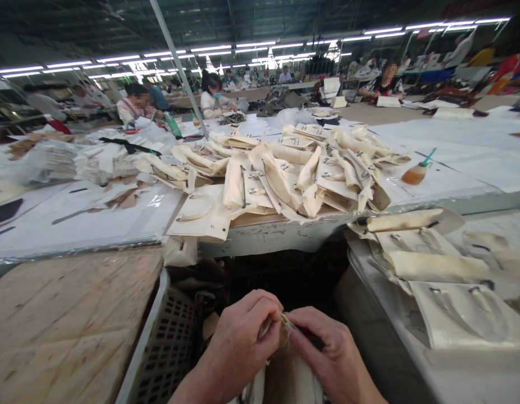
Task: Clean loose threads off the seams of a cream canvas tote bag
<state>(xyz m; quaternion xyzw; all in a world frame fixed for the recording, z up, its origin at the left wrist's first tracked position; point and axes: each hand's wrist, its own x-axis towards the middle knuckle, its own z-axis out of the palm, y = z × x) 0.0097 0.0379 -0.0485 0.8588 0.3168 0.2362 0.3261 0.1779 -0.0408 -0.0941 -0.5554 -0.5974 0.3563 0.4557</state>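
Low in the middle of the view, my left hand point(243, 336) and my right hand point(327, 345) meet over a cream bag piece point(287, 373). Thumb and fingers of the left hand pinch its upper edge. Opposite them, the right thumb and forefinger close on the same edge, where thin loose threads point(287, 325) stick up. Most of the piece hangs below the hands, partly hidden by them and cut off by the frame's bottom. Beyond the hands, a heap of similar cream bag pieces point(281, 174) with dark fittings lies along the table's edge.
A plastic basket point(163, 336) stands left of my hands, beside a brown board point(66, 314). On the right, more cream bag pieces with handles point(466, 308) lie on a grey surface. A glue bottle point(415, 173) stands on the white-covered table point(462, 151). Several people work farther back.
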